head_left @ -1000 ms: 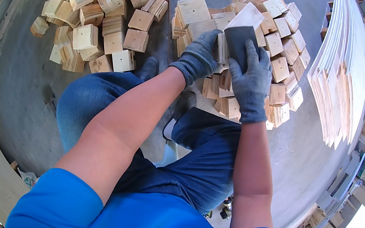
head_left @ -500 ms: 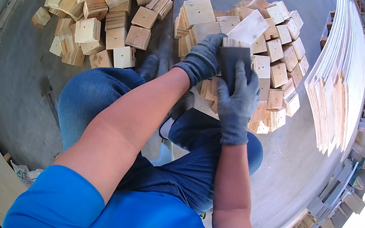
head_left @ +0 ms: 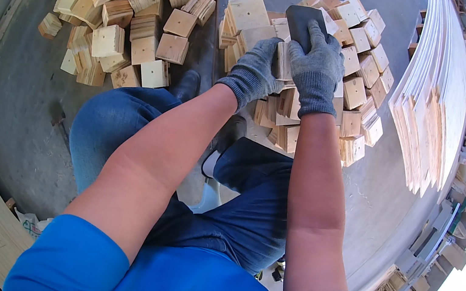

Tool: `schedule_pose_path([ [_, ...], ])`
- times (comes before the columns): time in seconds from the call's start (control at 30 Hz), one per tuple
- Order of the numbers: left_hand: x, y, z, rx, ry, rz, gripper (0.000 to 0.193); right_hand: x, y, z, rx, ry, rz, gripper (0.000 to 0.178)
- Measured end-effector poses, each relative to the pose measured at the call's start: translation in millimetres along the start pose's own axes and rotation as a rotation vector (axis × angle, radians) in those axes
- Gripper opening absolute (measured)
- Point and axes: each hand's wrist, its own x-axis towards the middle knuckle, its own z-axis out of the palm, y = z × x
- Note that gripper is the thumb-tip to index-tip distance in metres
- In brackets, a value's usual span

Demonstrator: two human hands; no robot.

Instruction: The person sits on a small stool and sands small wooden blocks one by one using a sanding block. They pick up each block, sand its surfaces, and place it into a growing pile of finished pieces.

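1. Black, flat, rectangular pad (head_left: pixel 299 21) beneath the right hand in its grey knit glove (head_left: pixel 317 64); pad juts past the fingers at the far left side; hand holds it from above, fingers laid along its top.
2. Pale, layered plywood block (head_left: pixel 284 61) under the pad, between both hands; its striped edge faces the wearer.
3. Left hand, also grey-gloved (head_left: pixel 255 67), curled round the block's left side, holding it; thumb's exact placement cannot be told.
4. Around and beneath: heap of square-faced, tan plywood blocks (head_left: pixel 354 94); many bear a small central hole.
5. Farther left, second heap of similar blocks (head_left: pixel 143 50); at right, fanned stack of thin, whitish sheets (head_left: pixel 425 122); all on grey floor (head_left: pixel 375 200).
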Motion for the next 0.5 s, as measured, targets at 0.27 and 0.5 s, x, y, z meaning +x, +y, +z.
schedule_pose_path([
  [0.27,-6,1,0,-0.086,0.021,-0.073,0.072,-109,6,-17,0.079,-0.055,0.001,0.071],
  [0.5,3,-22,13,-0.139,-0.002,-0.05,0.071,-137,12,-23,0.071,-0.048,-0.036,0.076],
])
